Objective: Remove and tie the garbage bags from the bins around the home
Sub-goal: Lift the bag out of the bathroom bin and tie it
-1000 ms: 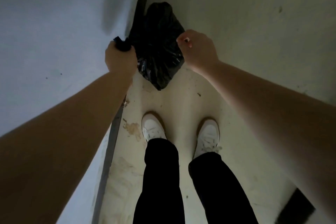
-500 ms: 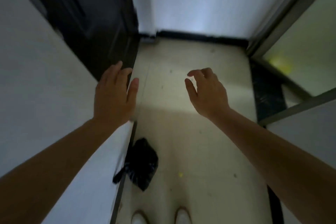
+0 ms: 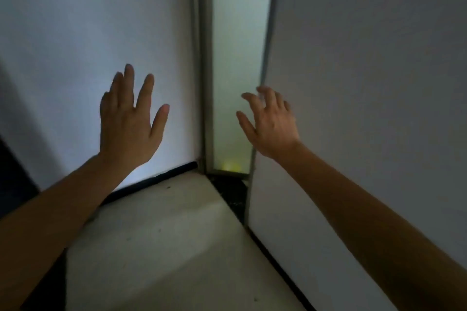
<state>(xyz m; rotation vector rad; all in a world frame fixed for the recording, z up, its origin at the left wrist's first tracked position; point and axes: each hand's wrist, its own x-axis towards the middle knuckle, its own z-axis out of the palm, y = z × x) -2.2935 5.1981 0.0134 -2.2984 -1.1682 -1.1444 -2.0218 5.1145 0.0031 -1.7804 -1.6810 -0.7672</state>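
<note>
The left of the view is being taken up by a white wall (image 3: 88,20), and the right by a plain white panel (image 3: 366,83). Between them, the pale floor (image 3: 164,247) is being shown below, with small dark specks scattered on it. A narrow frosted glass pane (image 3: 235,58) is being framed upright in the corner between wall and panel. Two bare forearms are being stretched forward from the lower corners. The left hand (image 3: 129,121) is being held up in front of the wall, its back toward the camera, fingers straight and slightly spread, with nothing gripped. The right hand (image 3: 271,124) is being held up before the pane's right edge, fingers loosely bent and spread, with nothing gripped; whether its fingertips are touching the panel's edge cannot be told. The wall's foot is being lined by a black skirting strip (image 3: 156,179). A small yellow glow (image 3: 228,166) is being shown through the pane's bottom. The garbage bag is not being caught in this view.
</note>
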